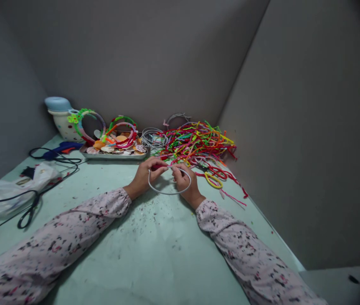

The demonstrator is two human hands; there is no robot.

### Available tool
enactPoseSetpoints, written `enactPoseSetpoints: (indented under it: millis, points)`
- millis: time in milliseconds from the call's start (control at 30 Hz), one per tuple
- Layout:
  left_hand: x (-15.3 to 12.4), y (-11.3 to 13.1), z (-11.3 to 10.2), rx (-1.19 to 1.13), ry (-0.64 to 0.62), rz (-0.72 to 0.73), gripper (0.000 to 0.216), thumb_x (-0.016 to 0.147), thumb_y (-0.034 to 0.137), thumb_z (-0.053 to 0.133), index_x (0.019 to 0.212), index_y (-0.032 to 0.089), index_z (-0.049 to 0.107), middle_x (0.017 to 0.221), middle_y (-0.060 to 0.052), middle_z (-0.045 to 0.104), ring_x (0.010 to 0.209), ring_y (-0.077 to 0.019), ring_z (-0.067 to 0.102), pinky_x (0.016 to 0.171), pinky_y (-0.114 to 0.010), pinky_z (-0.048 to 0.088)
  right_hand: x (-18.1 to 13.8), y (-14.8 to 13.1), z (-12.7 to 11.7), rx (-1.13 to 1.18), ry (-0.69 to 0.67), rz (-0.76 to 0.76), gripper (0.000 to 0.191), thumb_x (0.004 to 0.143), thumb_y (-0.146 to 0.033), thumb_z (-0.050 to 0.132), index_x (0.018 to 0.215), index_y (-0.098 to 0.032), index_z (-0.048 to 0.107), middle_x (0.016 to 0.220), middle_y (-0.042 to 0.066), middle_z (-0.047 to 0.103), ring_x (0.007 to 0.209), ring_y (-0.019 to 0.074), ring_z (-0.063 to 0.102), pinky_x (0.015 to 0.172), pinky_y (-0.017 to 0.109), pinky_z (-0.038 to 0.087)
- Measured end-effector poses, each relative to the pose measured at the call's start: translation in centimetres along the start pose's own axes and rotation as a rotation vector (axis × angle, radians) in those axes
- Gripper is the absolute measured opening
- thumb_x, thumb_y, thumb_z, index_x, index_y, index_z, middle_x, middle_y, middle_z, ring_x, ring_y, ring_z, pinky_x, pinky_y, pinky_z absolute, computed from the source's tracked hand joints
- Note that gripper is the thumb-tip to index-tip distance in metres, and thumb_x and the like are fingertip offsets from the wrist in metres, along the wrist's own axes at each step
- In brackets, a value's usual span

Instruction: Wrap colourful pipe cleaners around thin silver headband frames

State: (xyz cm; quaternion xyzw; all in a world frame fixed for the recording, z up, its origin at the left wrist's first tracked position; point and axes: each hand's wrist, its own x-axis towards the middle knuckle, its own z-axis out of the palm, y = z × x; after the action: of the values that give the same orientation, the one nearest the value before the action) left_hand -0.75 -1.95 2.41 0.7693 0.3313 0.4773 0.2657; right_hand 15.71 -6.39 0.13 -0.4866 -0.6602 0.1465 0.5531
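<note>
A pale grey wire ring (170, 194) is held up over the table between my two hands, its loop hanging toward me. My left hand (146, 174) pinches the ring's far side from the left. Close beside it, my right hand (189, 183) grips the same side with bent fingers. A bit of pink pipe cleaner (169, 166) shows at the fingertips; how it sits on the wire is too small to tell. Just beyond my hands spreads a heap of coloured pipe cleaners (199, 140). Scissors with yellow handles (213, 180) lie right of my right hand.
A metal tray (113, 156) of seashells stands at the back, with several pipe-cleaner-wrapped rings (87, 116) on or behind it. Coiled wire (154, 137) lies beside it. Leftward are a spotted cup (65, 127), a blue glue gun (62, 148), black cable (35, 199) and a plastic bag (8, 190).
</note>
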Motion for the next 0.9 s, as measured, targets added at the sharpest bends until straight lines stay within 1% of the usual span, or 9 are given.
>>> enactPoseSetpoints:
  millis: [200, 433, 633, 900]
  points:
    - [0.02, -0.16, 0.09, 0.01, -0.035, 0.0, 0.021, 0.081, 0.035, 0.062, 0.085, 0.015, 0.069, 0.083, -0.004, 0.061, 0.072, -0.0141, 0.055, 0.064, -0.026, 0.043, -0.07, 0.08, 0.04, -0.016, -0.001, -0.019, 0.021, 0.092, -0.033, 0.046, 0.087, -0.02, 0.062, 0.074, 0.002, 0.061, 0.071, 0.0165, 0.058, 0.063, 0.026, 0.045]
    - [0.1, 0.03, 0.13, -0.001, -0.055, -0.022, 0.019, 0.081, 0.033, 0.061, 0.083, 0.015, 0.066, 0.083, -0.005, 0.062, 0.075, -0.0153, 0.056, 0.067, -0.027, 0.044, -0.05, -0.07, 0.05, -0.038, 0.007, -0.033, 0.022, 0.092, -0.033, 0.046, 0.086, -0.02, 0.063, 0.072, 0.002, 0.061, 0.071, 0.0168, 0.059, 0.063, 0.026, 0.045]
    - [-0.07, -0.07, 0.36, -0.099, -0.052, -0.075, 0.022, 0.08, 0.035, 0.062, 0.089, 0.015, 0.063, 0.086, -0.005, 0.063, 0.076, -0.0152, 0.057, 0.068, -0.026, 0.046, 0.03, -0.15, 0.02, -0.018, 0.012, -0.005, 0.022, 0.092, -0.034, 0.047, 0.087, -0.02, 0.062, 0.072, 0.002, 0.061, 0.069, 0.016, 0.059, 0.062, 0.025, 0.045]
    - [-0.04, -0.27, 0.05, -0.009, -0.074, -0.034, 0.025, 0.082, 0.039, 0.059, 0.084, 0.015, 0.065, 0.082, -0.005, 0.063, 0.075, -0.016, 0.056, 0.066, -0.027, 0.043, -0.02, -0.35, 0.0, -0.017, 0.001, -0.004, 0.022, 0.092, -0.034, 0.046, 0.087, -0.02, 0.062, 0.071, 0.002, 0.061, 0.07, 0.0164, 0.058, 0.062, 0.026, 0.044]
